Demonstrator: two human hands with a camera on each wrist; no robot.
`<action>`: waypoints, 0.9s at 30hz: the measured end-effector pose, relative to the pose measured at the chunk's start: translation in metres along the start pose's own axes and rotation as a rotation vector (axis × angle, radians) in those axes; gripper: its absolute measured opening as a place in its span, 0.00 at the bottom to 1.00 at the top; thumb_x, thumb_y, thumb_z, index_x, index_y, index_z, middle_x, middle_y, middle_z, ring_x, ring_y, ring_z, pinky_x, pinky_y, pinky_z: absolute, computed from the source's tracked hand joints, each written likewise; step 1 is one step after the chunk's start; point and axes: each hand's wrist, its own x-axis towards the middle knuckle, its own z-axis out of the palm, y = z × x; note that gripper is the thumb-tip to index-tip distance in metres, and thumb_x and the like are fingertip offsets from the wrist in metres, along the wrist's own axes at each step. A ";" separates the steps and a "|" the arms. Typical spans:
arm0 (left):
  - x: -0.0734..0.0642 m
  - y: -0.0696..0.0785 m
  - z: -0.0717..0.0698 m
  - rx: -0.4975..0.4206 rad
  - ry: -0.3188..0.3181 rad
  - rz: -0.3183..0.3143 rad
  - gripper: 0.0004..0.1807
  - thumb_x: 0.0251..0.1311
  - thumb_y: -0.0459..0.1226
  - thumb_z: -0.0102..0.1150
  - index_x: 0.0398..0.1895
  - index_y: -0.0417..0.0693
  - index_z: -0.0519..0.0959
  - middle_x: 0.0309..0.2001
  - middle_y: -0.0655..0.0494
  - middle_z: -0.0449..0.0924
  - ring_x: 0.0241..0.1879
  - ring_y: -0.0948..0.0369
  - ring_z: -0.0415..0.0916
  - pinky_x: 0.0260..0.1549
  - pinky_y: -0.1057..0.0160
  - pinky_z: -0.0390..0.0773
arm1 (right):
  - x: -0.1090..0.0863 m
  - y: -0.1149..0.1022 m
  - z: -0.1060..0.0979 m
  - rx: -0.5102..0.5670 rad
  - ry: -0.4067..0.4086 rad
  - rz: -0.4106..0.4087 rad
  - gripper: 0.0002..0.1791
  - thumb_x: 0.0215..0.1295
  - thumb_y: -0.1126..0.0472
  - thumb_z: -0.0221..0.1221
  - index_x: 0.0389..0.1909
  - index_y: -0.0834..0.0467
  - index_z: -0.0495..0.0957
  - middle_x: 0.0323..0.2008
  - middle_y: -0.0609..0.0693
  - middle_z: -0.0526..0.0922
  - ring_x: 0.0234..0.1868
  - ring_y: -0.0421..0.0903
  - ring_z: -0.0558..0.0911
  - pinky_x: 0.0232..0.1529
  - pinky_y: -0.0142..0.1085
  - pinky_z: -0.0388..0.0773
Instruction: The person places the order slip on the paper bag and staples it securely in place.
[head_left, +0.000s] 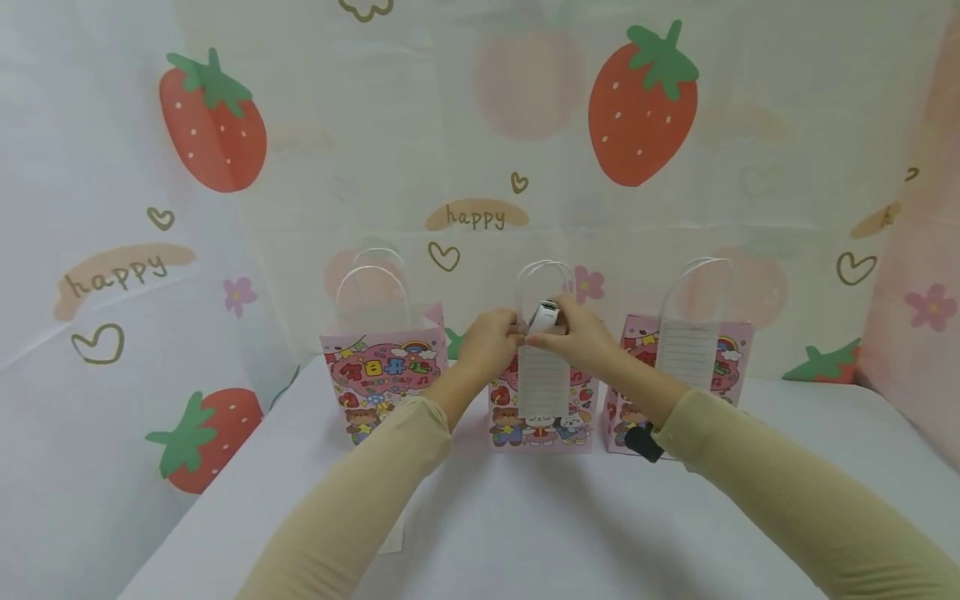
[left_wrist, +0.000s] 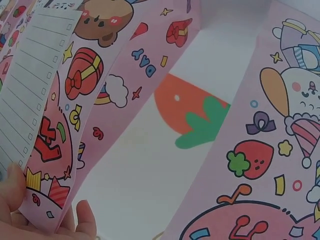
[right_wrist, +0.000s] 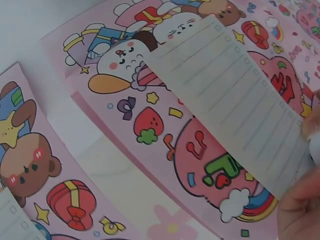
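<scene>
Both hands are at the top of the middle pink paper gift bag [head_left: 540,440], where a lined checklist sheet [head_left: 544,385] hangs over its front. My left hand [head_left: 489,342] pinches the sheet and the bag's rim together at the left corner; thumb [left_wrist: 12,187] in front, fingers behind, in the left wrist view. Gripped in my right hand [head_left: 583,337] is a small white stapler [head_left: 546,317] with a dark end, at the sheet's top edge. The right wrist view shows the sheet [right_wrist: 227,95] lying against the printed bag front, with the right hand [right_wrist: 302,212] at its upper end.
Another matching bag [head_left: 382,333] stands to the left. On the right, a third bag [head_left: 738,350] has its own lined sheet [head_left: 686,358] on the front. A white paper slip [head_left: 392,540] lies near the left forearm. A strawberry-print curtain [head_left: 352,183] hangs behind the white table [head_left: 510,533].
</scene>
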 end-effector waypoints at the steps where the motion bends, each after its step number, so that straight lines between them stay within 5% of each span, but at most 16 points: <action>1: 0.000 0.000 0.000 0.001 -0.002 -0.001 0.08 0.66 0.33 0.57 0.45 0.38 0.79 0.45 0.48 0.82 0.45 0.53 0.80 0.46 0.58 0.78 | 0.000 -0.001 0.000 0.003 -0.016 0.010 0.31 0.65 0.58 0.63 0.63 0.66 0.62 0.55 0.66 0.75 0.55 0.61 0.76 0.53 0.52 0.75; 11: 0.001 0.003 0.000 0.048 0.001 -0.012 0.09 0.66 0.36 0.58 0.44 0.40 0.80 0.44 0.49 0.83 0.40 0.56 0.79 0.39 0.60 0.79 | 0.002 -0.010 -0.001 -0.094 -0.020 0.021 0.30 0.57 0.64 0.69 0.56 0.68 0.66 0.55 0.67 0.76 0.55 0.61 0.77 0.53 0.51 0.75; 19: 0.001 0.002 0.000 0.041 0.021 0.008 0.09 0.64 0.35 0.60 0.44 0.39 0.81 0.46 0.49 0.84 0.46 0.54 0.80 0.45 0.56 0.78 | 0.002 -0.008 0.001 -0.198 0.015 -0.037 0.24 0.57 0.63 0.69 0.50 0.67 0.71 0.50 0.65 0.80 0.52 0.61 0.79 0.50 0.51 0.76; 24: 0.002 0.001 0.000 0.056 0.023 0.051 0.08 0.64 0.34 0.59 0.42 0.38 0.81 0.43 0.48 0.83 0.43 0.54 0.79 0.44 0.58 0.78 | 0.001 -0.004 0.007 -0.181 0.114 -0.047 0.23 0.58 0.62 0.69 0.49 0.68 0.73 0.47 0.64 0.81 0.48 0.59 0.81 0.48 0.50 0.77; 27: 0.003 -0.001 0.000 0.072 0.019 0.079 0.07 0.65 0.35 0.59 0.41 0.39 0.79 0.41 0.49 0.82 0.40 0.55 0.78 0.42 0.59 0.77 | 0.003 -0.004 0.004 -0.147 0.090 -0.030 0.25 0.59 0.61 0.68 0.52 0.69 0.72 0.50 0.66 0.80 0.51 0.61 0.79 0.50 0.50 0.76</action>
